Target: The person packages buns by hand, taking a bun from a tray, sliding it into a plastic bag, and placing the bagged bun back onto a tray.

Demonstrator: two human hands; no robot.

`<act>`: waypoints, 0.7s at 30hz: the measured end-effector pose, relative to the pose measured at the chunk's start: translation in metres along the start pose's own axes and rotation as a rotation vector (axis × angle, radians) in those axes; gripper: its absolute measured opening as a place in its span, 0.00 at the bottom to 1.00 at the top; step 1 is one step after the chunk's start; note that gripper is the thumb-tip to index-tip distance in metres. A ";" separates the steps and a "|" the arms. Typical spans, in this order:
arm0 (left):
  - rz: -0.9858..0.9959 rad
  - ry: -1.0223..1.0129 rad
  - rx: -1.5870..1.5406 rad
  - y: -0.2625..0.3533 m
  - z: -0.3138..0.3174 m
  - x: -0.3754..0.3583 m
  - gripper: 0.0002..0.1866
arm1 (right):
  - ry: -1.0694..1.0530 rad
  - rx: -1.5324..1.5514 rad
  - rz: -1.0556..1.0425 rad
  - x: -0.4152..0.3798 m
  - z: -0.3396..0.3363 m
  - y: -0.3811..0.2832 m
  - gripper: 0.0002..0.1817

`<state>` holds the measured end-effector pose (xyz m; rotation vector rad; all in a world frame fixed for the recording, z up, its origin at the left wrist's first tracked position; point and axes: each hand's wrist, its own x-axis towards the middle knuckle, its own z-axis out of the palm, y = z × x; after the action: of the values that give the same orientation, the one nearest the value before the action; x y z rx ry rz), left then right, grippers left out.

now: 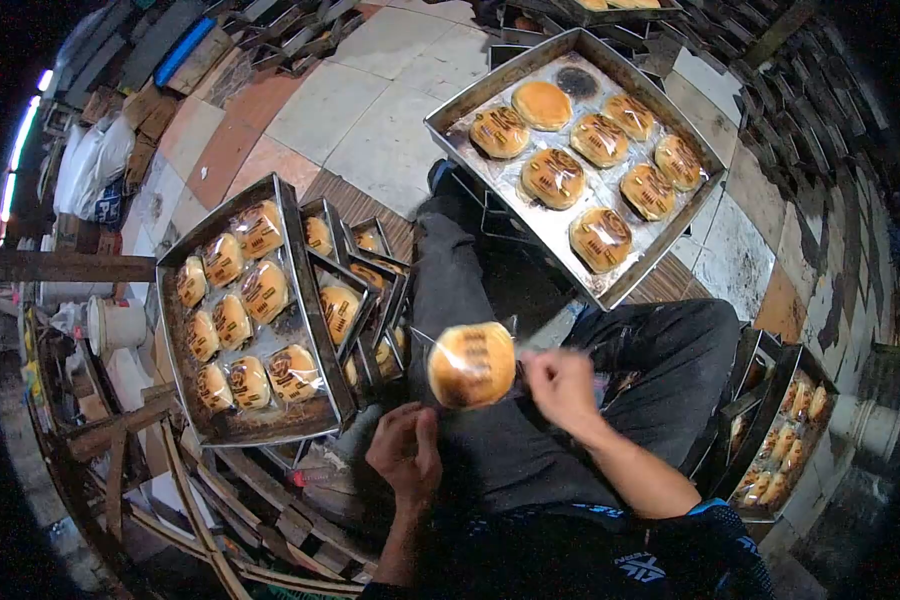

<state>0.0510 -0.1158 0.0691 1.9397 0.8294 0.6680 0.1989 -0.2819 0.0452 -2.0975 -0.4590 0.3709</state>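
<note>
A round browned bun (472,365) in a clear printed plastic bag is between my two hands, above my lap. Corners of the bag stick out at its upper left and upper right. Close against the bag's right side is my right hand (562,385), blurred by motion, its fingers curled in at the plastic edge. My left hand (407,450) is just below and left of the bun. Its fingers are bent and the thumb presses toward the index finger; whether plastic lies between them is hidden.
A metal tray (610,290) of buns, mostly bagged, stands ahead on the right. Another tray (345,365) of bagged buns sits at the left, beside several stacked trays (342,225). More bagged buns (785,440) lie in a tray at lower right. Wooden slats (185,480) are at lower left.
</note>
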 end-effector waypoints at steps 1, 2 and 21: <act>-0.014 0.023 0.021 0.007 -0.007 0.002 0.08 | 0.130 -0.058 -0.018 0.011 -0.014 -0.010 0.12; 0.083 0.035 0.092 0.018 -0.009 0.019 0.08 | 0.118 0.030 -0.043 0.021 -0.025 -0.027 0.08; -0.183 -0.612 -0.242 0.062 0.090 0.058 0.11 | 0.580 -0.165 0.085 0.358 -0.161 0.080 0.24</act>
<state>0.1705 -0.1414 0.0897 1.6793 0.5010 0.0430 0.5992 -0.2763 0.0322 -2.2632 -0.0561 -0.2391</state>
